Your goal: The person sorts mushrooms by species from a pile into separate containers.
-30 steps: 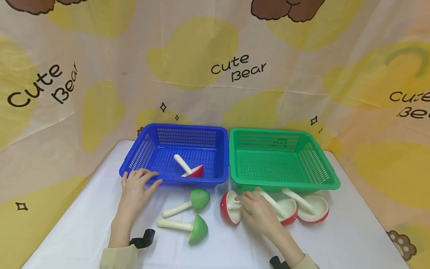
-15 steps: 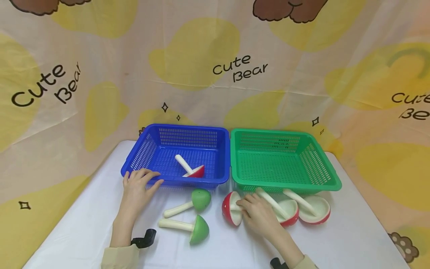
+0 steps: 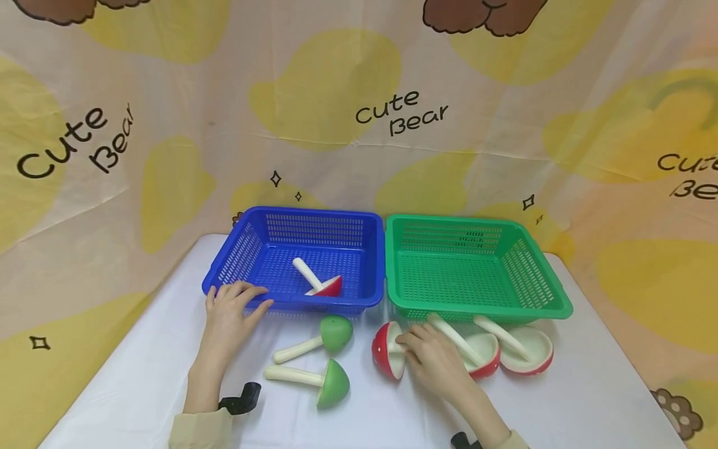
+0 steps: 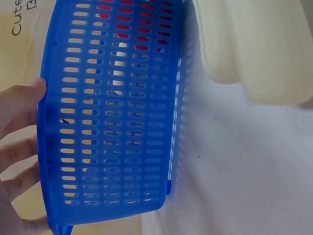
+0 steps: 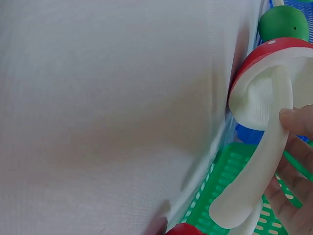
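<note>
Red-capped mushroom (image 3: 382,350) near front-left corner of green basket (image 3: 397,305), cap (image 5: 252,63) just left of nearer right hand (image 3: 436,362), stem (image 5: 252,174) pointing rightward into its thumb-and-finger pinch; left hand (image 3: 229,319), well apart, lightly grips blue basket (image 3: 320,303)

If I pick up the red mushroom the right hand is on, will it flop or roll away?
The red mushroom is probably stiff, since its thick stem juts out without sagging in the right hand. Its rounded cap might make it rock or roll if let go. The hollow-looking underside hints it could be light for its size.
</note>
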`<state>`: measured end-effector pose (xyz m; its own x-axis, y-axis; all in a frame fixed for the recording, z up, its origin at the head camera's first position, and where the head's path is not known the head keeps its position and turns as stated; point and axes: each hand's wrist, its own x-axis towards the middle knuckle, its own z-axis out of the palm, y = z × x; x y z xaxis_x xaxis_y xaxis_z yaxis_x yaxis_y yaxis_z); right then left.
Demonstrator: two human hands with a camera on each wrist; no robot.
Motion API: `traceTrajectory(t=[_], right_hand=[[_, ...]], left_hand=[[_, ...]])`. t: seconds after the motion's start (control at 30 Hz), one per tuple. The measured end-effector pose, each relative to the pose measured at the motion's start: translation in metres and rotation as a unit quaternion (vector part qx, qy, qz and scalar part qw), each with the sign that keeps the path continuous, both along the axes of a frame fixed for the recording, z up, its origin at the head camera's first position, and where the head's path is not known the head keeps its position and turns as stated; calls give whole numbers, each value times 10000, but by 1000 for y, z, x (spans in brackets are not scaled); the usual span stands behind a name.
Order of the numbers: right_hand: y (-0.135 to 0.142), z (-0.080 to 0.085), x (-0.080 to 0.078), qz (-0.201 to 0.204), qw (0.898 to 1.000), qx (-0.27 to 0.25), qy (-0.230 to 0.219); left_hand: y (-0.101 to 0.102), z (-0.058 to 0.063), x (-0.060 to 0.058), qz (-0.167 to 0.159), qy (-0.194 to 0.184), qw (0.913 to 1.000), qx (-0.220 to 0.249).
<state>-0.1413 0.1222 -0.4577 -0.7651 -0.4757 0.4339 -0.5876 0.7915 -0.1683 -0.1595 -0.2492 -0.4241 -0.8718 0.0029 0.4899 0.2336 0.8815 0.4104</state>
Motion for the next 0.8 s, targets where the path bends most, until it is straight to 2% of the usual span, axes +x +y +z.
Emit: traceTrajectory(t=[0.4, 0.8], right_hand=[[-1, 0, 2, 131, 9995, -177, 214], [-4, 14, 7, 286, 9980, -446, 337]], left_hand=[[1, 2, 0, -4, -57, 10000, 0], [1, 2, -1, -9, -57, 10000, 6]])
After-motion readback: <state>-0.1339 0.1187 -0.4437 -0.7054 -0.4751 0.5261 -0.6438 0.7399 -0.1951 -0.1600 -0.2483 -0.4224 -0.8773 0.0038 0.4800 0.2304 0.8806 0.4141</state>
